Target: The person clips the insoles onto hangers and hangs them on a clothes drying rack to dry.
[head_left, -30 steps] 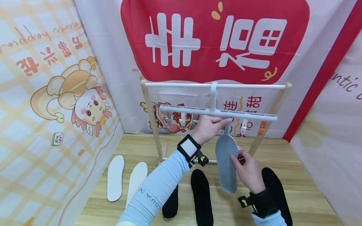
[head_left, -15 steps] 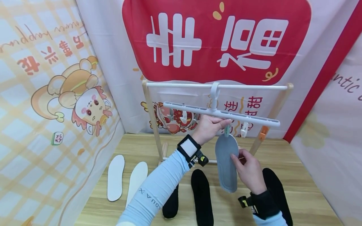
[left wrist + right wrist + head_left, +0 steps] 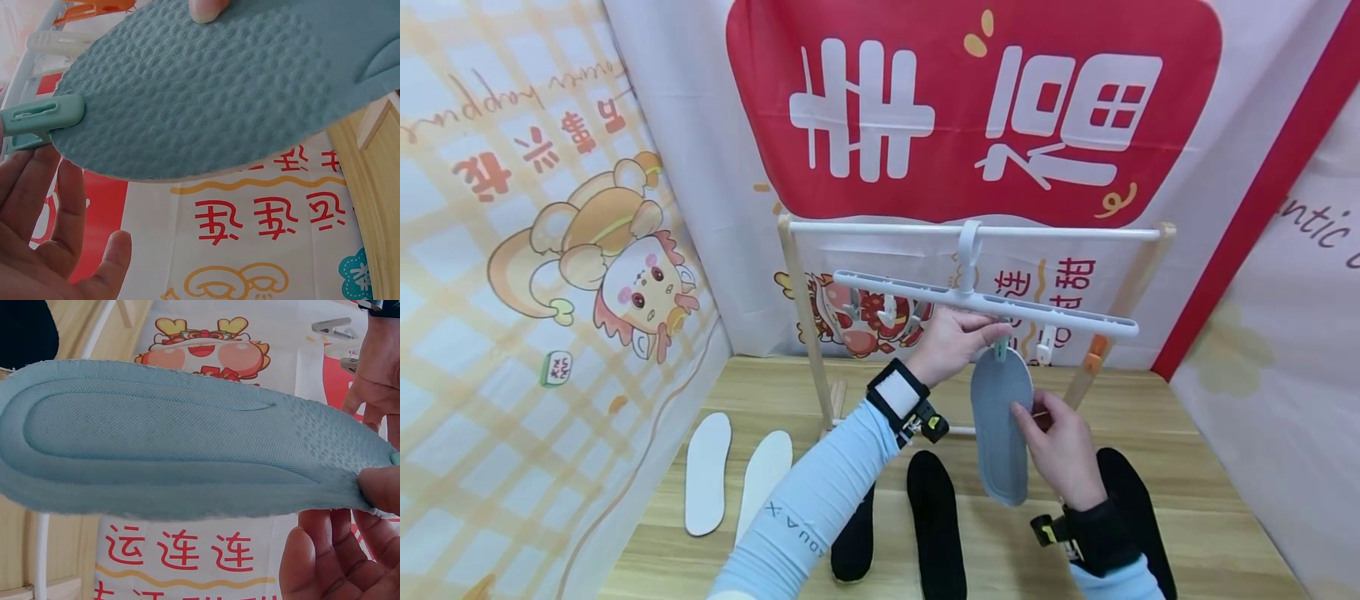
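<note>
A grey-blue insole (image 3: 1000, 442) hangs upright below a white clip hanger (image 3: 917, 292). My right hand (image 3: 1063, 450) pinches its side edge between thumb and fingers. Up at the top end, my left hand (image 3: 951, 343) pinches a green clip (image 3: 1001, 348) on the hanger. In the left wrist view the jaws of this clip (image 3: 47, 119) overlap the dimpled end of the insole (image 3: 206, 94). The right wrist view shows the insole's (image 3: 162, 444) heel end pointing away from the fingers.
The hanger hooks over a rack's white rail (image 3: 1075, 232). White clip (image 3: 1046, 343) and orange clip (image 3: 1097, 352) hang to its right. On the wooden floor (image 3: 1015, 558) lie white insoles (image 3: 706, 475) at left and black insoles (image 3: 936, 525) in the middle and at right.
The insole has risen slightly, so its top end now overlaps the green clip's jaws. The hanger has tilted a little, its right end lower. Both hands keep their grip.
</note>
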A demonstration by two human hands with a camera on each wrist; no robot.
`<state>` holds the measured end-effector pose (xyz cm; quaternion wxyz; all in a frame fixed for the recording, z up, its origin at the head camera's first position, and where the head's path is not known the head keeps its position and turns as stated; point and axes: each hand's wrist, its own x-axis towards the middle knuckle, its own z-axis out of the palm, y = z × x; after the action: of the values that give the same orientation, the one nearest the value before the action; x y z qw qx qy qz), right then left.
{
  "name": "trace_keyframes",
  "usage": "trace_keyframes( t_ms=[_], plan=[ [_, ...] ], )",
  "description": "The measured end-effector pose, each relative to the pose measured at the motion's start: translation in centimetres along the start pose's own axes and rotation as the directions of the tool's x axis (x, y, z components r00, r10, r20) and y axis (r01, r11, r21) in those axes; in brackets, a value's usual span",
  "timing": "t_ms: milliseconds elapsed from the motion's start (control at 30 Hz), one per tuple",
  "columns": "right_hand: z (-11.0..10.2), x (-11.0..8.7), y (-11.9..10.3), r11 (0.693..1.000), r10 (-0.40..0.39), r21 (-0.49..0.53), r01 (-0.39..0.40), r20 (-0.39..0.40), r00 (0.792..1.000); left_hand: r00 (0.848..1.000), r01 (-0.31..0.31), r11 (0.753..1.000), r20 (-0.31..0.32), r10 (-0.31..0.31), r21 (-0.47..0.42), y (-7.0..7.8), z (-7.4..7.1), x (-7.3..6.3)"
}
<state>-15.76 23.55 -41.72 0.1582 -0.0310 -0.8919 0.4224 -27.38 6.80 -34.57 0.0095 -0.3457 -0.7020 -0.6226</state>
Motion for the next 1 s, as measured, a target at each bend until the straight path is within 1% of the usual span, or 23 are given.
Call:
trace_keyframes(
  t_ms=[233, 333, 467, 633, 833, 1000],
  plan=[
    [0.1, 0.5, 0.3, 1.0, -0.002, 0.006, 0.002, 0.005, 1.0, 1.0, -0.01, 0.998, 0.023, 0.009, 0.059, -0.6, -0.2, 0.0],
    [0.3, 0.8, 0.5, 1.0, -0.004, 0.011, 0.004, 0.004, 1.0, 0.999, 0.014, 0.997, 0.028, -0.016, 0.08, -0.7, -0.3, -0.2],
    [0.6, 1.2, 0.8, 1.0, -0.002, 0.019, 0.002, 0.017, 1.0, 0.997, 0.067, 0.991, 0.024, -0.07, 0.113, -0.7, -0.3, -0.4],
    [0.9, 1.5, 1.4, 1.0, 0.005, 0.024, -0.006, 0.046, 0.999, 0.996, 0.079, 0.986, 0.023, -0.083, 0.147, -0.9, -0.4, -0.4],
    [1.0, 1.6, 1.9, 1.0, -0.007, 0.023, 0.005, 0.057, 0.998, 0.995, 0.095, 0.985, 0.02, -0.099, 0.144, -0.9, -0.6, -0.5],
    [0.7, 1.4, 2.2, 1.0, -0.001, -0.01, 0.002, 0.057, 0.998, 0.994, 0.098, 0.987, 0.025, -0.102, 0.126, -0.9, -0.8, -0.6]
  ],
)
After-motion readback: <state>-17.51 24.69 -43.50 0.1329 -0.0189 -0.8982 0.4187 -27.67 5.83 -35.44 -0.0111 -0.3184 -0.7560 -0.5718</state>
